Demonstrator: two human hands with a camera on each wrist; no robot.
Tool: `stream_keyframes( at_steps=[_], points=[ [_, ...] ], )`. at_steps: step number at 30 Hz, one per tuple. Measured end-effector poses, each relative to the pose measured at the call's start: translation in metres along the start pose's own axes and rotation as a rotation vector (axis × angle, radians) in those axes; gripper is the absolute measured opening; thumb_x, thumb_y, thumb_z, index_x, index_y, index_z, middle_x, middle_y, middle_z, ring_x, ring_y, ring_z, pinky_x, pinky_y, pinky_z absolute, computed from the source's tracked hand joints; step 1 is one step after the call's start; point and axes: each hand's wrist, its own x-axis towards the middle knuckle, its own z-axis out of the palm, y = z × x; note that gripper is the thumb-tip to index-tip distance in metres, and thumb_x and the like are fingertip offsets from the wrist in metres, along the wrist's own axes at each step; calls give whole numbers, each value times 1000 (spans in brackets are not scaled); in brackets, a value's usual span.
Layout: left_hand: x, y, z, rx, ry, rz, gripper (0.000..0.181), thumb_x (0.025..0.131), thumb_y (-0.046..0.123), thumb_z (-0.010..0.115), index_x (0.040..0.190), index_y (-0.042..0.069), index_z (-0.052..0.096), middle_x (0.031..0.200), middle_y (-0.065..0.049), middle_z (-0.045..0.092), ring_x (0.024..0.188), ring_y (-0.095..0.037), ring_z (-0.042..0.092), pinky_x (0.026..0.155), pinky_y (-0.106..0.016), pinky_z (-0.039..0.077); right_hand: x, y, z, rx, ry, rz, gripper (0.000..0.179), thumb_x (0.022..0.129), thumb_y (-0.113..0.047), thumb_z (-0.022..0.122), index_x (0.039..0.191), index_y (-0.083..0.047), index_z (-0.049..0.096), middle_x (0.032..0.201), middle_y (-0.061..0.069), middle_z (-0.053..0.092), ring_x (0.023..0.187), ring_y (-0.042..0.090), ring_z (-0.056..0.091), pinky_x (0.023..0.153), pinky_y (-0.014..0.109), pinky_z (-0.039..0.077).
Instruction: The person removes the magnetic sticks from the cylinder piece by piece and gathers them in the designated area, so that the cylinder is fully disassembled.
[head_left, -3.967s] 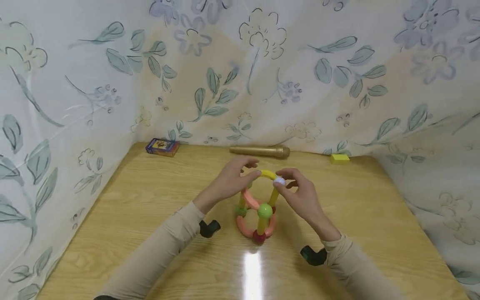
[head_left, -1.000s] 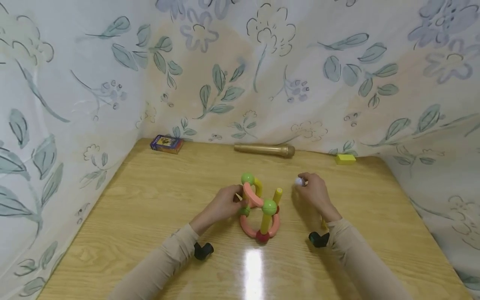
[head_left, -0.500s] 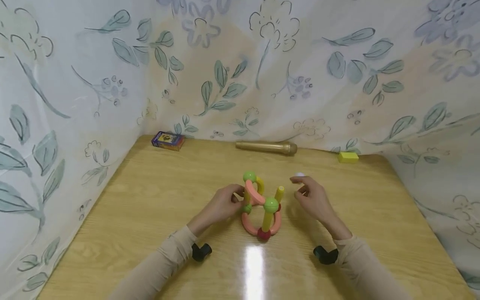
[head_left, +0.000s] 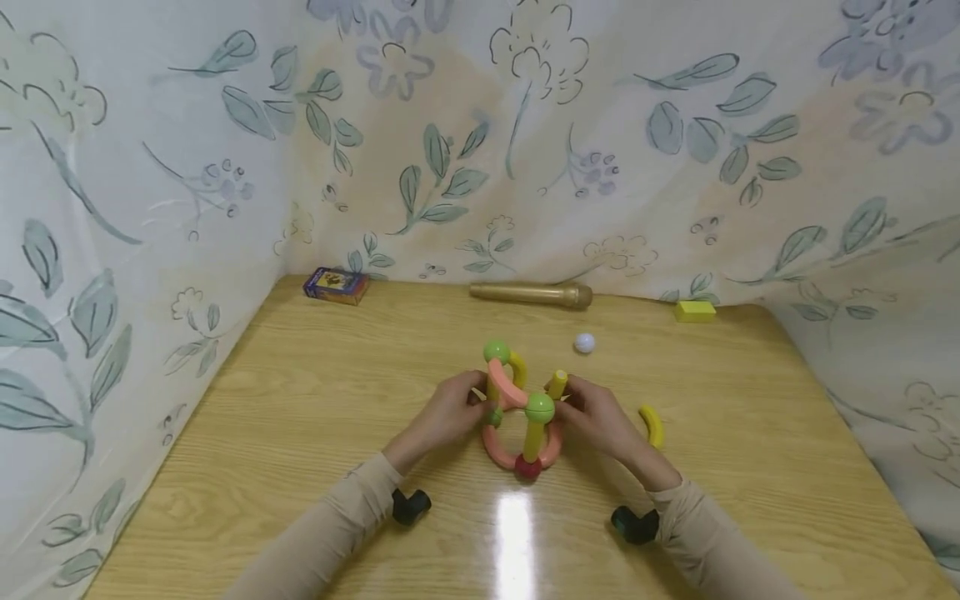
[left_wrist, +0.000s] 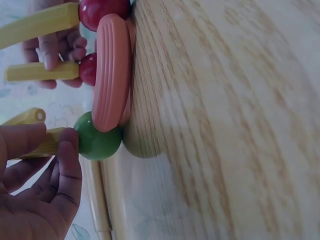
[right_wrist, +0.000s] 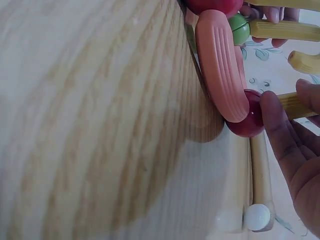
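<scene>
A magnetic stick-and-ball toy frame stands on the table, with pink curved sticks [head_left: 498, 451] at its base and upright yellow sticks. Two green balls [head_left: 539, 408] top it, joined by another pink curved stick [head_left: 507, 384]. My left hand [head_left: 441, 414] pinches the left upright yellow stick [left_wrist: 50, 142] just above a green ball [left_wrist: 99, 137] at the base. On the other side, my right hand [head_left: 602, 422] pinches the right yellow stick [head_left: 557, 384], close above its red ball [right_wrist: 248, 117]. That stick's top end is bare. A yellow curved stick hangs from the rear green ball [head_left: 496, 352].
Behind the frame lies a white ball [head_left: 584, 343]. A loose yellow curved stick [head_left: 652, 426] rests right of my right hand. Along the back are a card box [head_left: 335, 285], a gold microphone [head_left: 531, 294] and a yellow block [head_left: 695, 312]. Patterned cloth [head_left: 480, 167] encloses the table.
Earlier the white ball and yellow curved stick sat on the frame's top. My right hand has put the ball down behind and moved left to the right yellow stick. My left hand stays.
</scene>
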Motion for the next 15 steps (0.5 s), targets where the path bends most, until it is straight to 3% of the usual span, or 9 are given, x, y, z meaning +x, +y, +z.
stream_keyframes(
  at_steps=[8,15],
  points=[
    [0,2,0,17,24,14,19,92,7,64,111,3,65,103,-11,69,81,-15,67,69,-22,53,0,-1,3,-151,51,-83,6,94,-11,63,100,-10,62,91,5,72,82,10,64,69,23,52],
    [0,1,1,31,23,35,17,92,7,64,109,3,66,102,-11,70,81,-15,67,69,-21,53,-3,-3,5,-192,79,-109,7,92,-8,64,98,-8,60,90,8,73,78,14,67,65,23,53]
  ],
)
